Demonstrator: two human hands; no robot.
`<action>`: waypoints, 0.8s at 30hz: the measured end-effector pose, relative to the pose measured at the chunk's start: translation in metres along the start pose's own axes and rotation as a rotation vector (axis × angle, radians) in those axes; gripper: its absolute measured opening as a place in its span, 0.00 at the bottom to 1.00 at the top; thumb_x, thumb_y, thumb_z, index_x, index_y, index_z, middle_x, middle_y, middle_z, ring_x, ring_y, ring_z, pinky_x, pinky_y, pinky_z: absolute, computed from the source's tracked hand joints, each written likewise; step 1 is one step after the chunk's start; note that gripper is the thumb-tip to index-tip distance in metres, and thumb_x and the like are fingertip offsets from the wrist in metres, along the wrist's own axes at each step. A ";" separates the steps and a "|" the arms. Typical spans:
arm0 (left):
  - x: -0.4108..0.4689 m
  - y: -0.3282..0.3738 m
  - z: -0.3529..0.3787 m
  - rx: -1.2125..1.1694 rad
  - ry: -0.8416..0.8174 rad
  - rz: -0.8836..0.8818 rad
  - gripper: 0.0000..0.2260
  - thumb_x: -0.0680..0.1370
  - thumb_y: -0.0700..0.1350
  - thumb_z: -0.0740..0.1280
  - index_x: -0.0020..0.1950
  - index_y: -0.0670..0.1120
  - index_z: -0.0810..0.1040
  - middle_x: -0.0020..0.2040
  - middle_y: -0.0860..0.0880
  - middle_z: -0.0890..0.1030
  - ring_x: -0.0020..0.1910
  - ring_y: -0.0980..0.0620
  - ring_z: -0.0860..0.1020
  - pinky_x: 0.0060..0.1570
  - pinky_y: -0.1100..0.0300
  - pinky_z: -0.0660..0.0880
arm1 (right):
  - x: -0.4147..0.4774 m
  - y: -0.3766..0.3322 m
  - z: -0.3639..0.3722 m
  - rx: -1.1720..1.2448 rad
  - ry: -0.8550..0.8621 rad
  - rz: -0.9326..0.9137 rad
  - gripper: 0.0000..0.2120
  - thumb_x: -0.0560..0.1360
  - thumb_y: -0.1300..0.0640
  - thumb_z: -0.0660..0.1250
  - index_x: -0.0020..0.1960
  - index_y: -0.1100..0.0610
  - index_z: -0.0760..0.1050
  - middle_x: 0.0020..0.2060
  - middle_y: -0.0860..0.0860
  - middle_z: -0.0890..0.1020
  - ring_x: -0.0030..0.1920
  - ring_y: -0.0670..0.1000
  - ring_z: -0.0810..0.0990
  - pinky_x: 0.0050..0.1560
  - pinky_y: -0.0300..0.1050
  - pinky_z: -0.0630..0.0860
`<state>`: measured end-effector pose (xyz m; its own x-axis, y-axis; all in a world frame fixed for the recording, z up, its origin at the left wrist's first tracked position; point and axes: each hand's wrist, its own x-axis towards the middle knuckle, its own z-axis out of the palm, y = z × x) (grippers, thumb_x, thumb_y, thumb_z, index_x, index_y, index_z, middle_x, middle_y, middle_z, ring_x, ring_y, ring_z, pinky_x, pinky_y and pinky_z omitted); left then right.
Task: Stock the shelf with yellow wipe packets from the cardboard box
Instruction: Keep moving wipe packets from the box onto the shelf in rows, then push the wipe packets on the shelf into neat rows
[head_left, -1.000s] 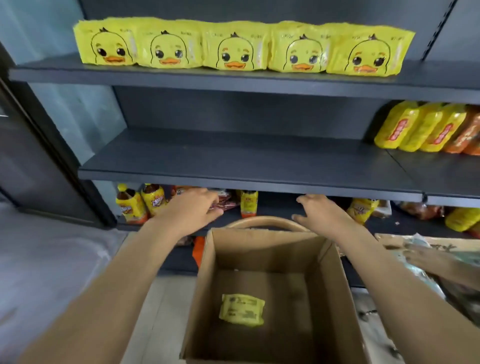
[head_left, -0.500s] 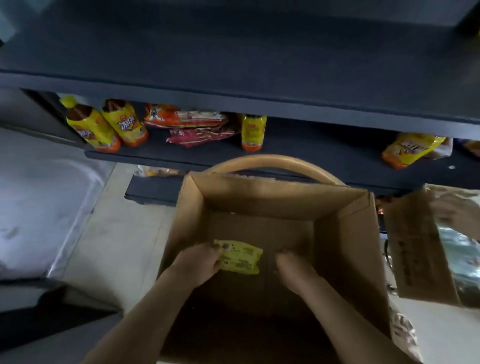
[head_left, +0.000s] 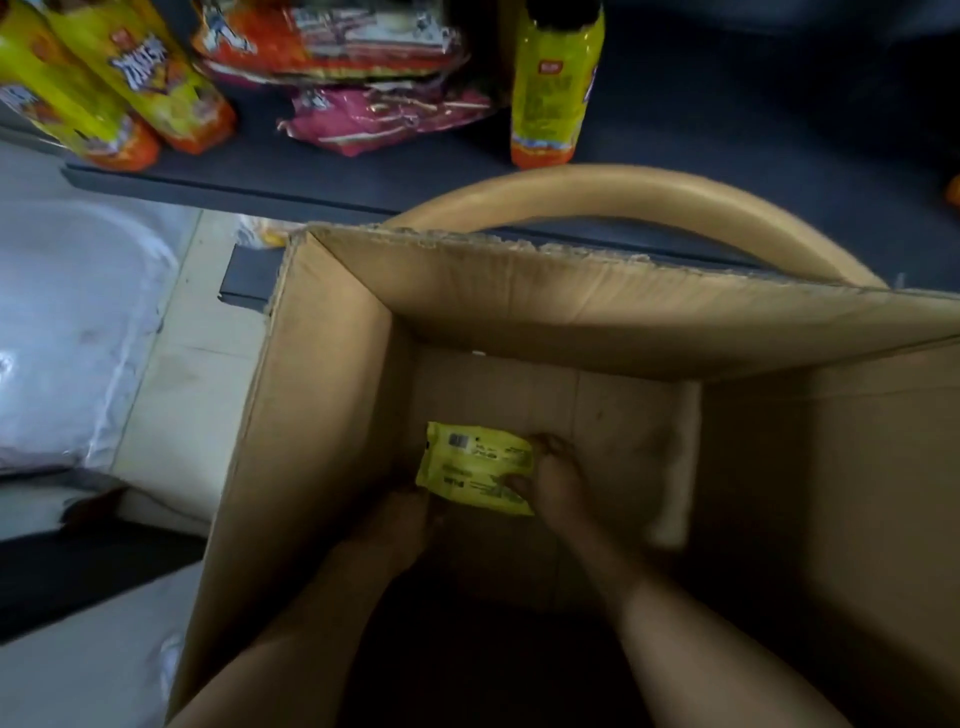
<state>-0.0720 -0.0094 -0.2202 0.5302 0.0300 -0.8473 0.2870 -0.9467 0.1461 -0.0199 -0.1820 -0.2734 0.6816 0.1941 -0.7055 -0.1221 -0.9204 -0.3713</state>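
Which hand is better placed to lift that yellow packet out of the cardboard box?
Right. The right hand pinches the wipe packet at its right edge; the left hand only sits by its lower left corner, grip unclear.

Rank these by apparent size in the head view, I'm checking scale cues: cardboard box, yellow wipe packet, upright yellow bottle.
1. cardboard box.
2. upright yellow bottle and yellow wipe packet look alike; bottle top is cropped, so unranked.

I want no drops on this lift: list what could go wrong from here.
1. The right hand pinches the packet only at one edge; it may slip.
2. The box is deep; packet or forearms may catch its torn rim.
3. The bottle stands near the shelf edge behind it; rising hands might knock it.
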 end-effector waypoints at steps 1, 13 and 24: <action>0.005 -0.001 0.003 -0.011 0.005 -0.008 0.16 0.81 0.48 0.57 0.65 0.42 0.71 0.64 0.43 0.74 0.63 0.46 0.72 0.60 0.58 0.68 | 0.005 0.001 0.005 0.001 0.014 0.001 0.35 0.72 0.44 0.68 0.73 0.58 0.62 0.70 0.54 0.65 0.70 0.55 0.63 0.69 0.43 0.59; 0.019 0.004 0.014 -0.022 -0.046 -0.003 0.17 0.81 0.50 0.57 0.65 0.41 0.71 0.65 0.42 0.74 0.65 0.44 0.71 0.61 0.58 0.67 | -0.009 0.032 -0.010 -0.084 0.147 0.158 0.20 0.72 0.47 0.69 0.63 0.49 0.75 0.60 0.54 0.74 0.62 0.56 0.71 0.60 0.45 0.68; 0.022 0.013 0.010 -0.034 -0.042 0.073 0.17 0.82 0.49 0.56 0.63 0.40 0.73 0.64 0.41 0.75 0.64 0.44 0.72 0.59 0.58 0.67 | -0.023 0.035 -0.046 0.547 0.375 0.427 0.23 0.79 0.43 0.57 0.59 0.61 0.76 0.55 0.60 0.80 0.58 0.61 0.77 0.54 0.45 0.72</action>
<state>-0.0650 -0.0246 -0.2420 0.5168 -0.0526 -0.8545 0.2761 -0.9346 0.2245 -0.0061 -0.2347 -0.2427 0.6814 -0.3558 -0.6396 -0.6998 -0.5729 -0.4267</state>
